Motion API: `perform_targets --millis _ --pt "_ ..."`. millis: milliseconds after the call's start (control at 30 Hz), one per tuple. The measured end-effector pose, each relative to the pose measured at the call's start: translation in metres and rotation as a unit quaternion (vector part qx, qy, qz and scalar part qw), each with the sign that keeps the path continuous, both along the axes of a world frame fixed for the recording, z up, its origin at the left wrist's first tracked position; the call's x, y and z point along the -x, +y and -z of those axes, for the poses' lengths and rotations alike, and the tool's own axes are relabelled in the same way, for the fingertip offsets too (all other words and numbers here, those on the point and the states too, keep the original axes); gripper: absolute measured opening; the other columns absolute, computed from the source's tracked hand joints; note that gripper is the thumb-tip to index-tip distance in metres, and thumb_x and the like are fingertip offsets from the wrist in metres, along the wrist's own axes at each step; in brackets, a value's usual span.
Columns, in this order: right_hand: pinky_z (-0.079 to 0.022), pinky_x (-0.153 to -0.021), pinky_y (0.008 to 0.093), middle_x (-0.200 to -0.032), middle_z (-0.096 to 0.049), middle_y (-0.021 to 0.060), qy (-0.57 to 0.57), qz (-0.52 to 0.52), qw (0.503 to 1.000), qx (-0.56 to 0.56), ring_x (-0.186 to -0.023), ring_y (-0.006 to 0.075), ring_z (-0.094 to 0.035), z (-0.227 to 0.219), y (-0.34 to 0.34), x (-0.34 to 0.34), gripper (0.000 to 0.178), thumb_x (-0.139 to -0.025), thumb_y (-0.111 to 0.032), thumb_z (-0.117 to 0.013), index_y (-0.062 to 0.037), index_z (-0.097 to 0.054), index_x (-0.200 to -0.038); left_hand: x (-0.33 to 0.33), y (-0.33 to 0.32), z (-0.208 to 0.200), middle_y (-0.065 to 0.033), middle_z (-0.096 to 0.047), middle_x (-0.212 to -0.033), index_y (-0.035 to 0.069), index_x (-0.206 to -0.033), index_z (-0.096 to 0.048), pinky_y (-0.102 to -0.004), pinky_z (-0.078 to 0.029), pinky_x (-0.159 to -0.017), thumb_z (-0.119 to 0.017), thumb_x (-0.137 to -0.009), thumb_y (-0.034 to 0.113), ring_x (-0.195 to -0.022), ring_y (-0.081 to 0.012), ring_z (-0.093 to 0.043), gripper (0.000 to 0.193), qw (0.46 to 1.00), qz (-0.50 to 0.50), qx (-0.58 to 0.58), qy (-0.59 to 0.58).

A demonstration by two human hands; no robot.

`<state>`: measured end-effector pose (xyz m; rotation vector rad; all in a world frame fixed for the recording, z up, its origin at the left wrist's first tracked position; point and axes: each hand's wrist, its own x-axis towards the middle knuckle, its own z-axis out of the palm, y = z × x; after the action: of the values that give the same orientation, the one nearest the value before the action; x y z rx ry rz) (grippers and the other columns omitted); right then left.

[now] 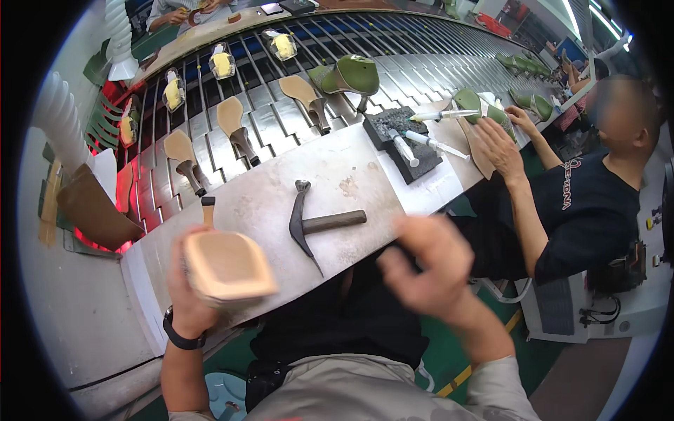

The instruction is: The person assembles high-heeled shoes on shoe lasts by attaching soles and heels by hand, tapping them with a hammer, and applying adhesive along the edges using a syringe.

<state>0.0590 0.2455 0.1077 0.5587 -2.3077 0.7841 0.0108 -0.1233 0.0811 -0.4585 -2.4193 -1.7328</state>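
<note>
The left hand [188,298] is curled firmly round the tan shoe piece [226,265], which could get scuffed if swung carelessly onto the hammer [330,222] lying to the right of that grip, while the blurred right hand [434,270] is half-curled, its hold impossible to tell

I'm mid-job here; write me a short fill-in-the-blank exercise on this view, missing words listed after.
1. The blurred tan piece is in the person's ____ hand.
2. A black band circles that arm's ____.
3. The handle of the hammer points toward the picture's ____ side.
4. The shoe by the co-worker's hand is ____ in colour.

Missing words: left; wrist; right; green.
</note>
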Motion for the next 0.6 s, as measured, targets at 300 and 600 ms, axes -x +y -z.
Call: perform_targets --millis 300,600 --pt "-0.049 -0.111 0.043 -0.149 -0.055 0.029 -0.129 -0.22 0.942 0.218 -0.13 0.0392 -0.063 0.042 -0.148 0.017 0.075 -0.092 -0.015 -0.077 0.0071 -0.044 -0.155 -0.023 0.022 0.002 -0.0167 -0.062 -0.142 0.0 -0.151 -0.047 -0.0448 -0.047 -0.114 -0.052 -0.11 0.044 -0.133 -0.0274 -0.059 0.061 0.895 0.056 -0.389 -0.212" --pt "-0.055 -0.088 0.0307 -0.114 -0.075 0.0089 -0.319 -0.174 0.808 0.464 -0.1 0.015 -0.069 -0.009 -0.222 0.171 0.038 -0.098 -0.019 -0.074 0.0048 -0.07 -0.127 -0.066 -0.038 0.055 -0.0105 -0.072 -0.085 0.002 -0.106 -0.074 -0.0334 -0.055 -0.064 -0.082 -0.085 0.009 -0.071 -0.0239 -0.07 0.024 0.991 -0.029 0.086 0.095"
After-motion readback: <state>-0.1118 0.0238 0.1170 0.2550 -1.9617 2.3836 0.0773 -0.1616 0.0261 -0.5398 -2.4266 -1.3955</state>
